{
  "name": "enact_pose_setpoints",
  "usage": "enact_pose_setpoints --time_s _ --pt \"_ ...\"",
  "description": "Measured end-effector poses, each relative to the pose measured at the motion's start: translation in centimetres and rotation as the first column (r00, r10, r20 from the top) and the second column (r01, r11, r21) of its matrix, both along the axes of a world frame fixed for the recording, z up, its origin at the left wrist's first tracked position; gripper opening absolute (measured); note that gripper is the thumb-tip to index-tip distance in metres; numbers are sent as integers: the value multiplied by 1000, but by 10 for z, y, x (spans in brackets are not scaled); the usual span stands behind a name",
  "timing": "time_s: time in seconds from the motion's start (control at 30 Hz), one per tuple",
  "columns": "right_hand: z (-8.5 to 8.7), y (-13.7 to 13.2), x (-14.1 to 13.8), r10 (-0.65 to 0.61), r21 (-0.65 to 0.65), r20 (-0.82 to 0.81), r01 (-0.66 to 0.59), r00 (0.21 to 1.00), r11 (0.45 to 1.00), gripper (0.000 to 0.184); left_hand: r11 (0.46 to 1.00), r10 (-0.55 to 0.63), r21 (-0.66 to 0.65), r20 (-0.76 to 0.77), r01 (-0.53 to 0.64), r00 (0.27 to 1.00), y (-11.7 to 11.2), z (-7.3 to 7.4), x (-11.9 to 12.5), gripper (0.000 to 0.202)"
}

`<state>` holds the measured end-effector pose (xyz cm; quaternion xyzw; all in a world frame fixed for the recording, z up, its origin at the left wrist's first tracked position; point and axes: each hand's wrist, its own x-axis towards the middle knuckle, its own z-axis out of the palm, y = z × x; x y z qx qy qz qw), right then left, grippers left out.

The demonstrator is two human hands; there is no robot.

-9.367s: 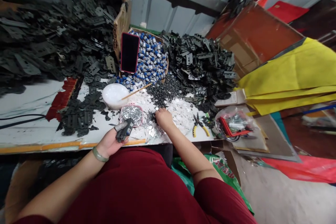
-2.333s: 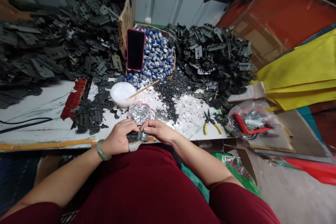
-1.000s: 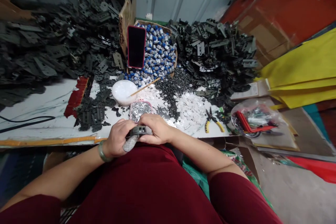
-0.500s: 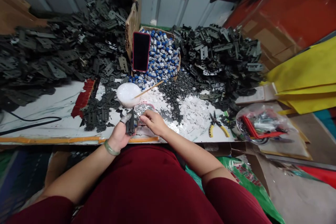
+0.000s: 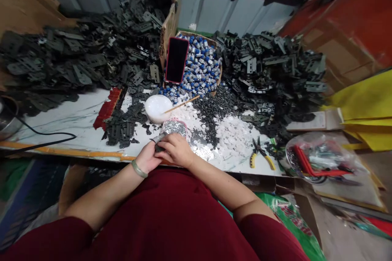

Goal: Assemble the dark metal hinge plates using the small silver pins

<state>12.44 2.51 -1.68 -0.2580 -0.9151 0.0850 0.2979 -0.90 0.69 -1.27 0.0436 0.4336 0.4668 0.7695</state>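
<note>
Your left hand [image 5: 146, 159] curls narrowly around a small dark plastic part [image 5: 159, 147], and a grey fingertip cover [image 5: 158, 137] shows beside it. Your right hand [image 5: 177, 150] lies over the part, though the head view can't show whether it grips or only covers it. The part sits at the front edge of the bench [image 5: 67, 120], just below a foil-lined tray [image 5: 173, 128]. Your hands hide too much to tell its long axis or which way it points. White plastic caps [image 5: 232, 138] lie to your right.
</note>
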Motion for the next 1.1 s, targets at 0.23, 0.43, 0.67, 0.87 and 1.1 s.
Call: enact_pose_setpoints --time_s 0.23,0.43,0.67,0.87,1.1 --pt "6 -4 -3 37 -94 -111 -48 993 994 38 994 108 4 -26 -108 994 -11 12 -18 8" --pt "9 9 18 -71 -163 4 70 998 984 22 815 -319 36 -805 578 500 -38 29 -123 25" --pt "12 48 13 -290 -80 616 425 732 902 16 839 -250 -458 -804 293 -539 -19 38 -184 22" --pt "11 51 4 -242 -101 711 437 660 894 20 930 -127 -232 -931 287 -341 -18 -13 -165 1" --pt "14 49 3 -287 -114 690 491 665 864 22 916 401 395 -906 -70 132 -30 -21 -163 18"
